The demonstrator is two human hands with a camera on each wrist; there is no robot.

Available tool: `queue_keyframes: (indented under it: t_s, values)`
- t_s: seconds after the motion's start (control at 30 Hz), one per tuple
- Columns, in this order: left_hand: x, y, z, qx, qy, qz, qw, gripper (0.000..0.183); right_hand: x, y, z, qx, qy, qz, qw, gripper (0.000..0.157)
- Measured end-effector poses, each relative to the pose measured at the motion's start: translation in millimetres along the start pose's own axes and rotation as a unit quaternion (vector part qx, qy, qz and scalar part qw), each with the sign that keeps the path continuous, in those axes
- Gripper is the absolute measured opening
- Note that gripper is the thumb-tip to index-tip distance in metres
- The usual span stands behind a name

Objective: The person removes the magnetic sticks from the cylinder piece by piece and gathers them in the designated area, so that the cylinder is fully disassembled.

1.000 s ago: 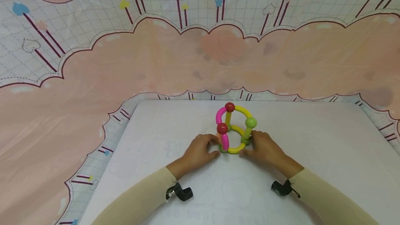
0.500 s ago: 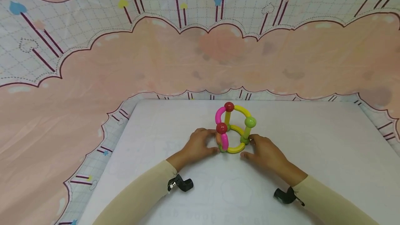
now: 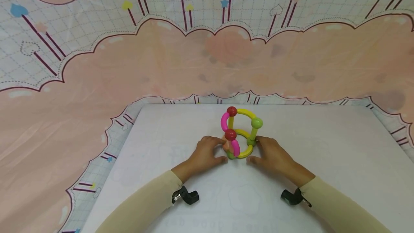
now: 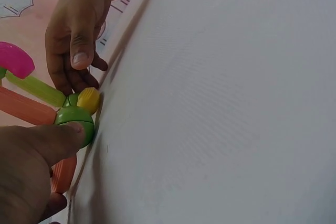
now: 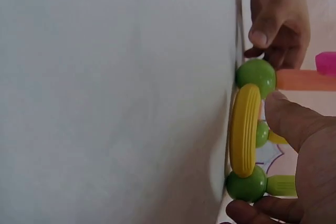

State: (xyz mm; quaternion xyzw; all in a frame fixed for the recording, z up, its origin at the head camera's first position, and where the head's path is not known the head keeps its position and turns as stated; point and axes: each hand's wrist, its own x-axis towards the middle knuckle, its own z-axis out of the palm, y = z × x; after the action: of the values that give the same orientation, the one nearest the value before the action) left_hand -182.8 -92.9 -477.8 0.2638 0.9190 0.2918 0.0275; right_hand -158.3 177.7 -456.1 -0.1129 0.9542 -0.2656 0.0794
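Observation:
A toy frame of plastic balls (image 3: pixel 230 135) and curved and straight rods (image 3: pixel 246 113) stands on the white tabletop between my hands. Two red balls and a green ball top it; green balls, yellow arcs and an orange piece form its lower part. My left hand (image 3: pixel 204 154) is at its left side, fingertips by the orange rod (image 4: pixel 26 106). In the left wrist view the thumb overlaps a green ball (image 4: pixel 74 116). My right hand (image 3: pixel 274 155) cups loosely at the right, fingertips at a lower green ball (image 5: pixel 247 183), thumb apart from the fingers. Some fingertips are hidden behind the toy.
The white tabletop (image 3: pixel 323 146) spreads around the toy. Behind and left hangs a pink and white cloth (image 3: pixel 161 67) printed with candles. A small black camera sits at each wrist, the left camera (image 3: pixel 187 196) and the right camera (image 3: pixel 292 197).
The toy has turned slightly, its upper red and green balls shifting left and its front pink arc swinging right. My right hand drew back a little, then returned to the toy; my left hand lowered slightly.

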Motion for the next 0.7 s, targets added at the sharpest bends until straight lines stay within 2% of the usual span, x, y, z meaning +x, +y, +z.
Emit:
queue_keyframes:
  t_s: [0.47, 0.7]
  values:
    - [-13.2, 11.5, 1.6, 0.019, -0.012, 0.009, 0.9997, 0.056, 17.4, 8.2, -6.7, -0.005, -0.012, -0.041, 0.999, 0.078]
    - [-16.7, 12.7, 1.0, 0.037, -0.015, 0.004, 0.9992, 0.056, 16.7, 12.0, -9.4, -0.012, -0.007, -0.048, 0.999, 0.078]
